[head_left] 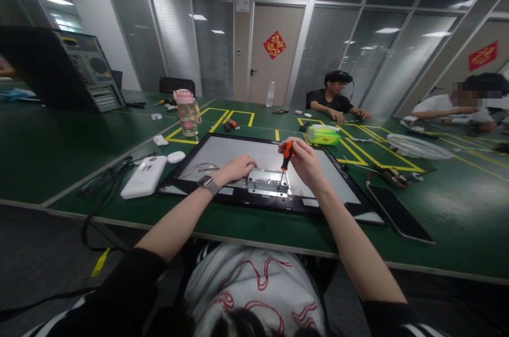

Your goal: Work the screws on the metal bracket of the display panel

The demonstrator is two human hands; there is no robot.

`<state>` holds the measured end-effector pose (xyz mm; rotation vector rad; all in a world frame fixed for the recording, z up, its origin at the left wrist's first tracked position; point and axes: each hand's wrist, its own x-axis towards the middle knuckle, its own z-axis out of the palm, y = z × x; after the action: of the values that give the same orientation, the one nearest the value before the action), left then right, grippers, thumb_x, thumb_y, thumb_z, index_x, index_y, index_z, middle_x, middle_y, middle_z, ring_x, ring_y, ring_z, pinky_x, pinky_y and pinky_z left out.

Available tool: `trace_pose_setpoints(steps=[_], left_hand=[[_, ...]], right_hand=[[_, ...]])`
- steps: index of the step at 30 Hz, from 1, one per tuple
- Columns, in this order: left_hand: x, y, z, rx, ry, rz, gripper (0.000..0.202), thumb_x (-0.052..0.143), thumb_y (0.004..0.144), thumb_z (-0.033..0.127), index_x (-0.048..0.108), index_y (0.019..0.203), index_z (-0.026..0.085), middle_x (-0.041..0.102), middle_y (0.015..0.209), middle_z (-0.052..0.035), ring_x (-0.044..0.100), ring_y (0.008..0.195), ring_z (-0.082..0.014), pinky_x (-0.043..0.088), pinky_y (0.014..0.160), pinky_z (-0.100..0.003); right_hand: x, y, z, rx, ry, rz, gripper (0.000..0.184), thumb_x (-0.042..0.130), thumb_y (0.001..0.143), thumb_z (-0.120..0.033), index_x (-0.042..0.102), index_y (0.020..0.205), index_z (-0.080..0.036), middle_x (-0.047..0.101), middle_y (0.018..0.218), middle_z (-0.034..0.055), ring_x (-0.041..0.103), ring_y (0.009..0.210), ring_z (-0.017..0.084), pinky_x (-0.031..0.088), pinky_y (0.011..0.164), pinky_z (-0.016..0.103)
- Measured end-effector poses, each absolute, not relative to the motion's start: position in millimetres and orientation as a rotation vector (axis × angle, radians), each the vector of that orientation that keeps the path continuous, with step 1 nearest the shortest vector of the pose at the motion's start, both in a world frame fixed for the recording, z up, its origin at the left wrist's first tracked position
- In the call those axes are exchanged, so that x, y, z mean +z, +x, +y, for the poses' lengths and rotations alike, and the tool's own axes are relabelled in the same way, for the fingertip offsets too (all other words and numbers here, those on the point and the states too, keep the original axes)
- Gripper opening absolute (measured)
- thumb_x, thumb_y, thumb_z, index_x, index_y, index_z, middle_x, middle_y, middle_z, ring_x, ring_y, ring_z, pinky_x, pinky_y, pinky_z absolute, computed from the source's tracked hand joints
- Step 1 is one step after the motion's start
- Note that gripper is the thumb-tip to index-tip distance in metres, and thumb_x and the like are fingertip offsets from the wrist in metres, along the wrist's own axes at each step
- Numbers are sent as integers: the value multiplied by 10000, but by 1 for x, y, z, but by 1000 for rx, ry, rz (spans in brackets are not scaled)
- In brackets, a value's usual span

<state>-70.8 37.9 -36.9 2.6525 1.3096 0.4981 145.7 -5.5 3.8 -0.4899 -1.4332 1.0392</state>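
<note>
A flat display panel (pixel 199 154) with a black frame lies on the green table in front of me. Near its front edge sits a metal bracket (pixel 268 183). In my right hand (pixel 304 159) is a screwdriver (pixel 287 157) with an orange and black handle, held upright. Its tip points down at the bracket's right end; whether it touches a screw is too small to tell. My left hand (pixel 238 167) lies on the panel by the bracket's left end, palm down, fingers stretched out and partly curved. Thin wires (pixel 201 167) run over the panel left of that hand.
Left of the panel are a white power bank (pixel 145 177), a white earphone case (pixel 175 157) and black cables (pixel 105 180). A pink-lidded bottle (pixel 186 114) stands behind. To the right lie a phone (pixel 398 212), a green tissue pack (pixel 323 135) and a fan grille (pixel 417 146). Two people sit across.
</note>
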Motion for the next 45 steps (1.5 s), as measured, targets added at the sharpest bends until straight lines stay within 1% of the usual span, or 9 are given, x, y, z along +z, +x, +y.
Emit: trace_pose_setpoints(steps=[4,11,17,21,27,36,39,41,45], left_hand=[[-38,-71,38,518,2666,1297,362,352,887,176,677,1047,163,644,984,-80,591,919,-185,448,896,-287],[-40,-71,41,491,2648,1314,362,352,889,172,675,1051,149,643,1008,-92,589,959,-196,440,913,-296],[-38,-71,39,503,2655,1311,354,352,896,179,670,1048,153,639,1016,-86,588,966,-187,439,920,-288],[-38,-71,38,496,2640,1314,352,360,891,169,672,1053,154,641,1015,-86,589,965,-187,437,924,-288],[-37,-70,38,499,2647,1312,351,358,892,170,675,1042,155,640,1000,-88,591,943,-188,443,907,-287],[-36,-71,37,504,2651,1304,352,359,890,172,676,1043,160,641,984,-80,592,909,-179,448,888,-281],[-39,-71,40,501,2646,1300,357,356,890,172,674,1050,148,642,1003,-92,589,946,-191,440,906,-293],[-41,-71,42,506,2650,1298,358,354,890,174,675,1047,149,642,1001,-92,587,953,-194,440,910,-299],[-42,-72,43,520,2669,1295,353,359,890,175,677,1042,166,644,994,-77,588,941,-183,442,910,-284]], right_hand=[[2,148,-3,982,-555,-1421,194,694,753,-437,643,784,-253,588,708,-14,587,729,162,497,830,352],[5,146,-6,1061,-515,-1381,250,617,821,-407,640,1011,-247,639,799,8,612,776,161,496,800,335],[3,144,-4,983,-517,-1385,217,570,852,-440,615,839,-228,614,764,7,601,743,159,500,733,307],[0,145,-2,877,-605,-1414,203,642,798,-445,616,787,-244,561,696,-18,570,691,157,493,664,285],[4,144,-6,965,-552,-1433,260,589,844,-430,642,1030,-256,640,814,11,611,765,160,493,752,319],[-1,147,-2,838,-588,-1541,336,504,897,-456,619,1133,-247,678,961,53,640,851,195,500,808,368],[-2,147,-4,705,-628,-1561,258,534,888,-424,661,1045,-264,663,899,33,620,856,194,487,818,362],[-1,146,-4,643,-652,-1557,198,584,857,-407,684,955,-266,634,847,15,602,790,178,488,763,335],[0,147,-4,723,-643,-1511,179,643,810,-398,690,908,-257,597,761,-9,567,671,148,484,680,302]])
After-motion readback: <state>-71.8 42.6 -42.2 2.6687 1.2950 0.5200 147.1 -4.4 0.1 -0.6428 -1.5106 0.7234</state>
